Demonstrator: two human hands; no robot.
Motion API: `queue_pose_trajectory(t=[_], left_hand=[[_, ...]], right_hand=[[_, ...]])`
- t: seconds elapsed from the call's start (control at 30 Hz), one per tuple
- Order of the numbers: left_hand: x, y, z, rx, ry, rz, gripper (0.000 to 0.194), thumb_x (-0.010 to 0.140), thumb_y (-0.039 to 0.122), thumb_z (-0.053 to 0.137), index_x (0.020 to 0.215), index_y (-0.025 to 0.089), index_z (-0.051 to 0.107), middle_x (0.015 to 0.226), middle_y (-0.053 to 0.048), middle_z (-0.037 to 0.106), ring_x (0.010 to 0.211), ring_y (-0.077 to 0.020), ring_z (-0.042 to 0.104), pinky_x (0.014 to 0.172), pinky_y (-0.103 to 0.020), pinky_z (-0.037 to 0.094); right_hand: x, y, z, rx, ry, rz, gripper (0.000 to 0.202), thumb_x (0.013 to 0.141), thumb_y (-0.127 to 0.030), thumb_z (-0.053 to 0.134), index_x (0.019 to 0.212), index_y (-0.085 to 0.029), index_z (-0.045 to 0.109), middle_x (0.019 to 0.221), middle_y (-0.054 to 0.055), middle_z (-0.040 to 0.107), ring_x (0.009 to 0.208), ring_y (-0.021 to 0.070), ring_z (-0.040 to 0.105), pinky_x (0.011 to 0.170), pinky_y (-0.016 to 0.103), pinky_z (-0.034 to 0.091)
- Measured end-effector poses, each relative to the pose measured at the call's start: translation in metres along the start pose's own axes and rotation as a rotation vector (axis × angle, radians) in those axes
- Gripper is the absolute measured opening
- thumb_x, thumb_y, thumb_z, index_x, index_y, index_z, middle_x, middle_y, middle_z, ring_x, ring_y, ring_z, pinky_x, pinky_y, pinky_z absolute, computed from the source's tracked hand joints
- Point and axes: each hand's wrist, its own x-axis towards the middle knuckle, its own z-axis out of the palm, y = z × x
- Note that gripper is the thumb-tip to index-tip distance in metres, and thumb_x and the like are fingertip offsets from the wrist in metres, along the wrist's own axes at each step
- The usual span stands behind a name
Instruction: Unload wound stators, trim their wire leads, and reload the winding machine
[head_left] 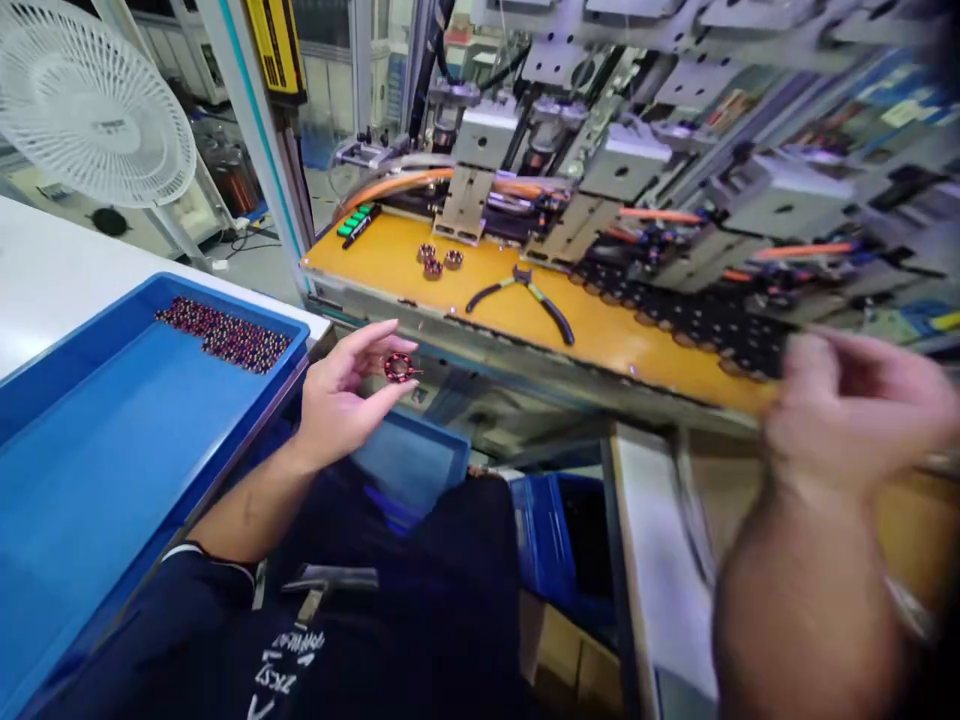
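Observation:
My left hand (346, 392) is closed on a small ring-shaped coil (398, 368) wound with dark red wire, with short wire ends sticking out to the right. Fingers and thumb hold it in front of the bench edge. At the right, my right hand (855, 400) is smeared by motion beside the end of a black strip with rows of pale dots (697, 315). Its fingers look bent, but whether anything is in them does not show. Three similar coils (433, 269) sit in a group on the yellow bench top. A pair of pliers (523, 290) lies there with its handles spread.
A blue tray (112, 440) on the white table at left holds many small coils in its far corner. Machine fixtures (622, 165) line the bench's back. A white fan (97, 110) stands at far left. Below are a blue bin (536, 530) and cardboard (570, 650).

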Motion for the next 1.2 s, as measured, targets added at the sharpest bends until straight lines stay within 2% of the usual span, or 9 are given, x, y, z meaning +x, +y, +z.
queue_pose_trajectory(t=[0.13,0.2,0.27,0.37,0.5,0.67,0.9,1.07,1.2], left_hand=[[-0.053,0.045,-0.005,0.022,-0.092,0.044,0.074,0.07,0.008,0.08,0.136,0.025,0.05,0.108,-0.003,0.07,0.092,-0.0138,0.071,0.08,-0.024,0.063],[-0.071,0.062,-0.008,-0.007,-0.124,0.046,0.077,0.07,0.009,0.081,0.138,0.025,0.048,0.105,-0.003,0.071,0.089,-0.0132,0.071,0.078,-0.022,0.062],[-0.086,0.075,-0.011,-0.045,-0.147,0.042,0.079,0.07,0.007,0.08,0.14,0.024,0.046,0.107,-0.004,0.072,0.092,-0.0143,0.072,0.081,-0.023,0.062],[-0.104,0.087,-0.016,-0.105,-0.17,0.012,0.08,0.072,0.006,0.078,0.142,0.025,0.043,0.112,-0.006,0.073,0.096,-0.0161,0.072,0.087,-0.027,0.062],[-0.115,0.09,-0.02,-0.169,-0.19,-0.075,0.079,0.075,0.008,0.077,0.143,0.027,0.041,0.115,-0.007,0.072,0.095,-0.0176,0.073,0.087,-0.03,0.062],[-0.111,0.08,-0.016,-0.254,-0.22,-0.146,0.076,0.076,0.005,0.075,0.141,0.027,0.042,0.115,-0.007,0.073,0.101,-0.0186,0.072,0.086,-0.027,0.062],[-0.101,0.063,-0.002,-0.19,-0.429,-0.032,0.075,0.083,0.0,0.062,0.148,0.026,0.034,0.134,-0.012,0.063,0.122,-0.0231,0.063,0.103,-0.036,0.054],[-0.103,0.062,0.002,-0.022,-0.38,0.007,0.07,0.083,0.012,0.067,0.146,0.021,0.037,0.125,-0.017,0.067,0.107,-0.0221,0.069,0.094,-0.034,0.057],[-0.102,0.028,0.007,-0.042,-0.289,-0.01,0.079,0.069,0.038,0.083,0.136,0.016,0.048,0.099,-0.014,0.074,0.082,-0.0201,0.071,0.08,-0.031,0.06]], right_hand=[[-0.077,-0.116,-0.004,0.297,-0.681,-0.516,0.047,0.079,-0.008,0.072,0.124,-0.021,0.065,0.128,0.012,0.064,0.096,0.0216,0.07,0.073,0.032,0.059],[-0.106,-0.158,-0.01,0.328,-0.89,-0.696,0.05,0.084,-0.008,0.067,0.132,-0.019,0.059,0.136,0.014,0.058,0.108,0.0241,0.067,0.082,0.035,0.06],[-0.124,-0.177,-0.018,0.317,-1.011,-0.786,0.038,0.089,-0.01,0.062,0.126,-0.015,0.061,0.125,0.015,0.065,0.107,0.025,0.067,0.087,0.037,0.058],[-0.136,-0.179,-0.029,0.337,-1.136,-0.78,0.014,0.093,-0.014,0.058,0.102,-0.014,0.069,0.086,0.008,0.072,0.078,0.019,0.069,0.07,0.03,0.056],[-0.145,-0.172,-0.043,0.392,-1.272,-0.642,0.01,0.092,-0.011,0.059,0.091,-0.016,0.068,0.074,0.002,0.07,0.063,0.012,0.064,0.059,0.023,0.049],[-0.152,-0.162,-0.052,0.508,-1.388,-0.255,0.007,0.088,-0.012,0.065,0.086,-0.018,0.068,0.067,-0.002,0.068,0.056,0.0076,0.059,0.055,0.018,0.046],[-0.166,-0.145,-0.024,0.67,-1.143,0.619,0.027,0.074,-0.038,0.079,0.081,-0.018,0.063,0.071,0.0,0.065,0.061,0.0112,0.059,0.058,0.022,0.049],[-0.18,-0.147,-0.014,0.549,-1.21,0.61,0.031,0.081,-0.045,0.071,0.068,-0.019,0.06,0.062,0.001,0.058,0.059,0.0138,0.056,0.055,0.024,0.049],[-0.202,-0.11,0.011,0.504,-1.184,0.67,0.028,0.063,-0.059,0.074,0.06,-0.033,0.062,0.058,0.006,0.056,0.05,0.0279,0.06,0.035,0.036,0.044]])
